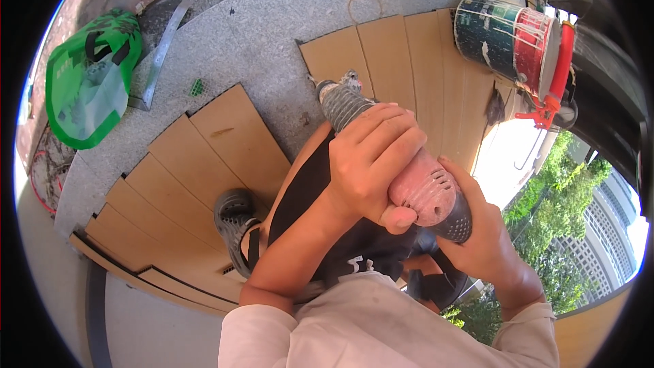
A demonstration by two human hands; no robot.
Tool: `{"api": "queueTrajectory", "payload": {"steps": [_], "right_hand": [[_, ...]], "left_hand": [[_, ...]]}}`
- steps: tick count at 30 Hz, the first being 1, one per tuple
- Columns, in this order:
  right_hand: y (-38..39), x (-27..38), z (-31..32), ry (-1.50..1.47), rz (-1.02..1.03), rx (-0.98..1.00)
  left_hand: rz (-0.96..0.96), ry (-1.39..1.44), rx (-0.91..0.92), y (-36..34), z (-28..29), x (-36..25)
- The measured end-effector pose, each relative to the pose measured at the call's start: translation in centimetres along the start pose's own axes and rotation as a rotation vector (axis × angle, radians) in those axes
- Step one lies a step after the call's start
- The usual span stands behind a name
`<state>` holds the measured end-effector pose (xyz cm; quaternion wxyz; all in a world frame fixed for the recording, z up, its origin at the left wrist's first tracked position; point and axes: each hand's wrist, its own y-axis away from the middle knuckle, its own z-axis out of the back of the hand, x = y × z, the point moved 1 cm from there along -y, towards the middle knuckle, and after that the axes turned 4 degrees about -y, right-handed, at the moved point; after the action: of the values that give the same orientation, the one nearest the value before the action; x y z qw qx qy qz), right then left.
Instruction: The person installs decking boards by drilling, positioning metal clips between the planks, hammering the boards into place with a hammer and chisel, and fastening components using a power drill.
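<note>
Both my hands grip a worn red power tool [433, 194], held slantwise over my lap. Its dark vented end cap points toward me at the right. The far end is wrapped in a grey cord-like binding and carries a small metal head; the kind of tool cannot be made out for certain. My left hand [375, 163] wraps round the middle of the body, thumb along the red housing. My right hand [484, 232] curls round the vented end, its fingers partly hidden behind the tool. Tan boards [214, 140] lie beneath and beyond it.
A paint-spattered bucket [487, 34] lies at the far right beside a red-handled tool [562, 61]. On the left are a green clear-windowed bag [85, 88] and a metal angle strip [163, 51]. My dark clog [235, 221] rests on the boards, above grey concrete [272, 20].
</note>
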<state>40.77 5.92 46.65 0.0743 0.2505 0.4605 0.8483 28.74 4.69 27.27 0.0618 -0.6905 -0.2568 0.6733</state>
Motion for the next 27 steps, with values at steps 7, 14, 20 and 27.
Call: {"api": "queueTrajectory", "payload": {"steps": [7, 14, 20, 27], "right_hand": [[0.12, -0.33, 0.31, -0.033, -0.110, 0.002], [0.11, -0.45, 0.43, -0.043, -0.106, 0.018], [-0.11, -0.51, 0.50, -0.040, -0.106, 0.029], [-0.03, -0.55, 0.40, -0.028, -0.114, 0.016]], "left_hand": [[0.009, -0.014, 0.038, 0.05, -0.20, -0.19], [0.011, -0.028, 0.038, 0.15, -0.17, -0.32], [0.008, -0.033, 0.032, -0.27, -0.13, -0.14], [0.026, -0.024, 0.047, 0.02, -0.31, 0.00]]}}
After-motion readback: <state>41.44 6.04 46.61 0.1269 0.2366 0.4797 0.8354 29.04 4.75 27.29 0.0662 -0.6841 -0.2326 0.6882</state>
